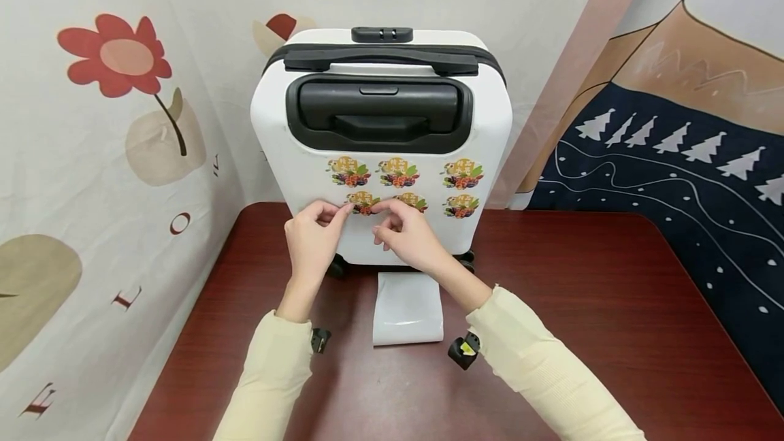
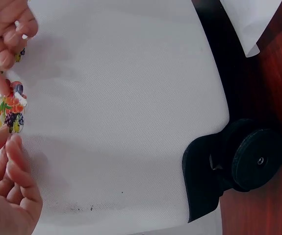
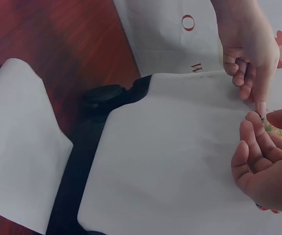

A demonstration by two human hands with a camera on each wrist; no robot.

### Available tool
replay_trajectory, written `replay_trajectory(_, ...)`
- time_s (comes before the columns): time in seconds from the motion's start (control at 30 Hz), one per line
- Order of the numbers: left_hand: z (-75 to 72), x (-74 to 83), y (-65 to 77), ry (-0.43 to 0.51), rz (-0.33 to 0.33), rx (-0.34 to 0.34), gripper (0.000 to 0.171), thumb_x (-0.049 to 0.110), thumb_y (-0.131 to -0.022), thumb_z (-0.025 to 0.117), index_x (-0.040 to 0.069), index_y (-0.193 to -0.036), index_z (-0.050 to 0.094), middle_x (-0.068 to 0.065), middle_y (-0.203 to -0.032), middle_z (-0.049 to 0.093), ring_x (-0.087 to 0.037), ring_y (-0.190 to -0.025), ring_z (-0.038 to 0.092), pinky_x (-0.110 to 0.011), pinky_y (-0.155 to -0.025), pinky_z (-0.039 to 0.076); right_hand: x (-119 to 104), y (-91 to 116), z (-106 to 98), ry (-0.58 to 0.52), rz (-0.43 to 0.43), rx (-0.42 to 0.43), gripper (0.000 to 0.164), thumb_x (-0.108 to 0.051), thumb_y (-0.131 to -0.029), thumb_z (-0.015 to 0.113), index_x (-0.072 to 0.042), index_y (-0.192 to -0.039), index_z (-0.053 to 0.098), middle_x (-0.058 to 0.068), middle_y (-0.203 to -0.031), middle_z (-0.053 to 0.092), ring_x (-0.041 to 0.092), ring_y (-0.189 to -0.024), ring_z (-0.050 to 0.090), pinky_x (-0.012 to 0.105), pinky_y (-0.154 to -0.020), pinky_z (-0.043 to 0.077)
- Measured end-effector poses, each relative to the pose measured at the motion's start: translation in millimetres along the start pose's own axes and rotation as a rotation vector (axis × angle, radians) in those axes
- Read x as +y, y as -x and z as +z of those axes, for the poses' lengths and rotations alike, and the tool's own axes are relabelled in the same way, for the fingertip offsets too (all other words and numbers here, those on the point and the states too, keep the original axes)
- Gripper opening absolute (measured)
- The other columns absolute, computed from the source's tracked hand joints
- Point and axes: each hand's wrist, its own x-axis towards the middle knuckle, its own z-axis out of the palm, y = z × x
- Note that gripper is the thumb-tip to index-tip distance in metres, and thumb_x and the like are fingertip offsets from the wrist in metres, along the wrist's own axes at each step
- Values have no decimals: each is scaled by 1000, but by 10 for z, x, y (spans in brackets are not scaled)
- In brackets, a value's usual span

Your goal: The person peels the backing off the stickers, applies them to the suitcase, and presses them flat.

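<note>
A white suitcase (image 1: 392,243) stands upright on the table, with rows of fruit stickers on its front. On the lower-left fruit sticker (image 1: 363,203), my left hand (image 1: 314,233) pinches the left edge between thumb and forefinger. From the other side, the right hand (image 1: 409,233) reaches in, its forefinger extended to the sticker's right edge and the other fingers loosely bent. The left wrist view shows fingertips of both hands at the bright printed sticker (image 2: 14,110). Seen from the right wrist, the left hand (image 3: 253,54) partly covers that sticker.
A curled white sheet (image 1: 407,312) lies on the dark red table (image 1: 551,305) before the suitcase. Black wheels (image 2: 258,159) stick out at its base. Another fruit sticker (image 1: 462,173) sits near its right edge. Printed cloths (image 1: 202,19) hang behind and beside.
</note>
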Motion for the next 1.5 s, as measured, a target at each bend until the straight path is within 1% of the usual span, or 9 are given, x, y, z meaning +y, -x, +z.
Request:
replay_trajectory(0.17, -9, -12, 17, 89, -6, -149, 18, 21, -83, 68, 5, -75, 68, -4, -64, 64, -13, -53, 57, -24, -50, 43, 14, 8, -18, 22, 36, -43, 28, -4, -88, 56, -1, -116, 53, 15, -73, 62, 19, -60, 57, 27, -54, 44)
replay_trajectory(0.23, -13, -7, 23, 138, -7, -209, 15, 19, -84, 66, 4, -81, 68, -5, -66, 65, -13, -53, 57, -22, -50, 45, -3, -3, -25, 27, 21, -61, 29, -5, -88, 56, -1, -117, 53, 14, -73, 62, 23, -61, 57, 26, -53, 43)
replay_trajectory(0.33, -17, 2, 25, 177, -9, -252, 14, 17, -86, 64, 3, -86, 67, -7, -68, 65, -13, -54, 58, -21, -51, 46, -58, -27, -36, 41, -23, -87, 33, -5, -87, 57, -3, -119, 52, 12, -74, 62, 30, -65, 57, 26, -53, 41)
replay_trajectory(0.53, -24, 4, 22, 207, -8, -270, 11, 14, -87, 62, 4, -89, 67, -8, -69, 65, -15, -55, 59, -21, -52, 46, -136, -57, -46, 37, -66, -102, 39, -5, -87, 55, -5, -126, 47, 12, -77, 62, 31, -69, 57, 28, -57, 43)
replay_trajectory(0.77, -39, 8, 28, 216, -20, -282, 12, 14, -87, 62, 4, -92, 66, -8, -70, 65, -18, -56, 59, -21, -53, 47, -5, -31, -34, 47, 35, -128, 34, -7, -88, 55, -3, -122, 50, 12, -75, 61, 24, -65, 56, 26, -53, 41)
replay_trajectory(0.87, -43, 14, 30, 217, -17, -294, 13, 15, -87, 62, 4, -93, 65, -9, -71, 65, -19, -57, 59, -21, -54, 47, 44, -28, -38, 57, 61, -146, 34, -7, -88, 56, -3, -122, 50, 13, -74, 61, 26, -65, 57, 25, -52, 41)
replay_trajectory(1.0, -43, 10, 33, 210, -14, -302, 15, 17, -87, 63, 4, -94, 65, -8, -71, 65, -20, -58, 60, -22, -54, 46, 34, -49, -39, 59, 23, -155, 36, -6, -87, 57, -3, -122, 50, 9, -71, 61, 31, -67, 58, 26, -52, 42)
replay_trajectory(1.13, -49, 9, 33, 201, -14, -309, 14, 17, -87, 63, 5, -95, 65, -8, -71, 66, -19, -58, 60, -21, -53, 45, -22, -70, -25, 53, -33, -158, 40, -6, -87, 57, -6, -126, 48, 5, -71, 60, 29, -67, 58, 27, -53, 43)
replay_trajectory(1.5, -52, -17, 43, 187, 3, -322, 14, 18, -88, 61, 6, -95, 64, -6, -70, 65, -15, -57, 59, -26, -53, 46, 80, -41, 28, 86, 13, -205, 39, -6, -88, 57, -3, -126, 48, 13, -73, 60, 15, -56, 52, 26, -52, 43)
